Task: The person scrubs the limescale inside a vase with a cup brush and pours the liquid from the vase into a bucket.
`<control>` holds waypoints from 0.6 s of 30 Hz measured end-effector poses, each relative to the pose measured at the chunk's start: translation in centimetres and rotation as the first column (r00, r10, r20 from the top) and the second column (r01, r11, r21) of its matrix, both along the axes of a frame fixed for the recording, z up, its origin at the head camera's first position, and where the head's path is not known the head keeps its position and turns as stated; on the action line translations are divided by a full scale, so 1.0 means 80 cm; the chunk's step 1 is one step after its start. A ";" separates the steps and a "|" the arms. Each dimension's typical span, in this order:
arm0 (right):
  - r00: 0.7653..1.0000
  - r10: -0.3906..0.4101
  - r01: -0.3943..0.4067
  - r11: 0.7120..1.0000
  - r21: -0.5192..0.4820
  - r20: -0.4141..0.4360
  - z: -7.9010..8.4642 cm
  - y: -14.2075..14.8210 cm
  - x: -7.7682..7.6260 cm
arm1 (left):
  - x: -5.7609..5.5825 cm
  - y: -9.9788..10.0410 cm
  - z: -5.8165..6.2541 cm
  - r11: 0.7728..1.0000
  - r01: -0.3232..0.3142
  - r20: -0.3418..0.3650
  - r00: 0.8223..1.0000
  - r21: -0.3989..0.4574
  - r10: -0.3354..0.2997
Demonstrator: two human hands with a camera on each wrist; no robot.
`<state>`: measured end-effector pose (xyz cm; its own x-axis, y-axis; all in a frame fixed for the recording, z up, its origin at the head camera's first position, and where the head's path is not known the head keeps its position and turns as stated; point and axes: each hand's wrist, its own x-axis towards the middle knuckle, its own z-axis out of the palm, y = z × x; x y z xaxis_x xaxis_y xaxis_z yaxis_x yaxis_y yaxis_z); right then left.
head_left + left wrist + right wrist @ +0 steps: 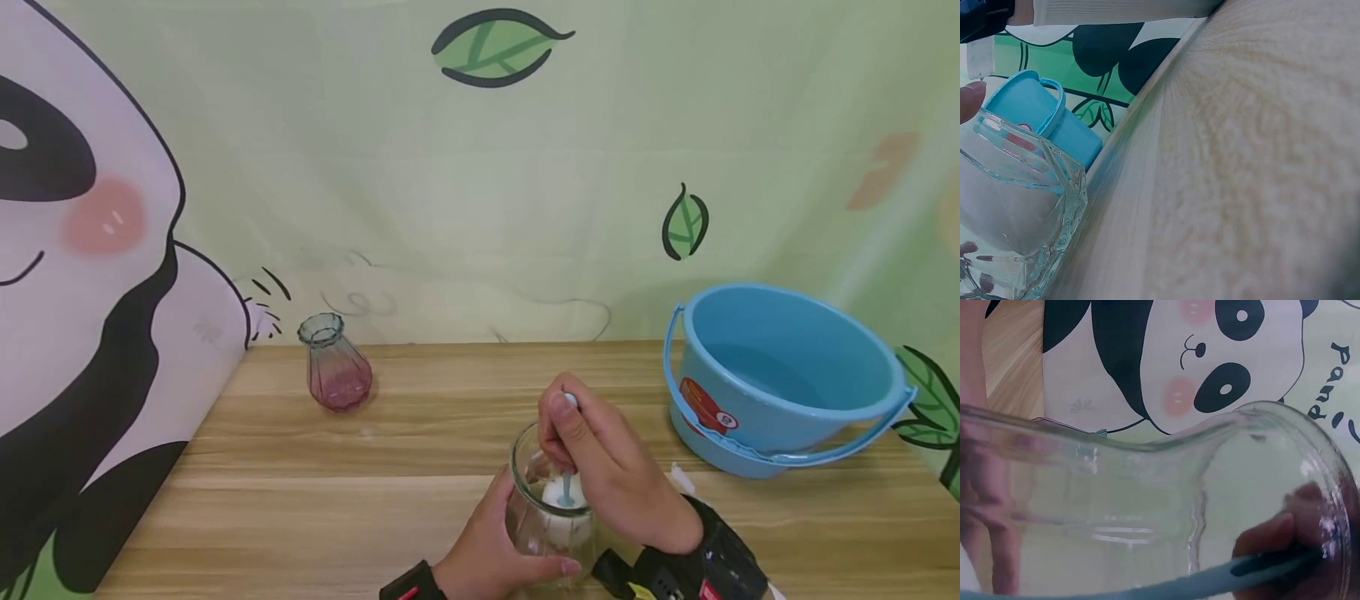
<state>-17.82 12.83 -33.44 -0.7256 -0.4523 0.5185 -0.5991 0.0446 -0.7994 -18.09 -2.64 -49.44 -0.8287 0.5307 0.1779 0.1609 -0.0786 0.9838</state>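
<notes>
A clear glass jar (551,546) stands near the front of the table. My left hand (487,542) grips it low on its side, thumb across the front. My right hand (600,458) is over the jar's mouth, its fingers curled round the blue handle of a sponge brush (562,493). The brush's white head sits down inside the jar; through the glass it shows as a pale mass (1010,212) in the left wrist view. In the right wrist view the blue handle (1147,592) runs along inside the glass toward the fingers (1272,534).
A ribbed glass vase (341,375), pink at the bottom, stands at the back left. To the right is a light blue bucket (712,383) with its carrying handle hanging down in front. Behind the wooden table (420,442) hangs a panda-and-leaf cloth (375,167).
</notes>
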 end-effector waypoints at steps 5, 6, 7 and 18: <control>1.000 -0.015 0.015 1.000 0.011 -0.019 -0.001 0.000 -0.001 | 0.000 0.000 0.001 1.000 -0.010 -0.001 1.000 -0.019 0.010; 1.000 -0.016 0.016 1.000 0.009 -0.022 -0.001 0.000 -0.001 | 0.000 0.000 0.001 1.000 -0.013 -0.002 1.000 -0.025 0.013; 1.000 -0.014 0.015 1.000 0.005 -0.023 -0.001 0.000 -0.001 | 0.000 0.000 0.001 0.999 -0.017 0.000 1.000 -0.031 0.017; 0.997 -0.022 0.016 0.996 -0.085 -0.074 0.007 0.006 0.005 | 0.001 0.000 0.002 0.998 -0.031 0.014 0.999 -0.056 0.032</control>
<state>-17.44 13.33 -32.87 -0.6913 -0.3911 0.6076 -0.6571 -0.0095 -0.7537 -18.05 -2.65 -49.28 -0.8475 0.5130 0.1360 0.1476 -0.0182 0.9889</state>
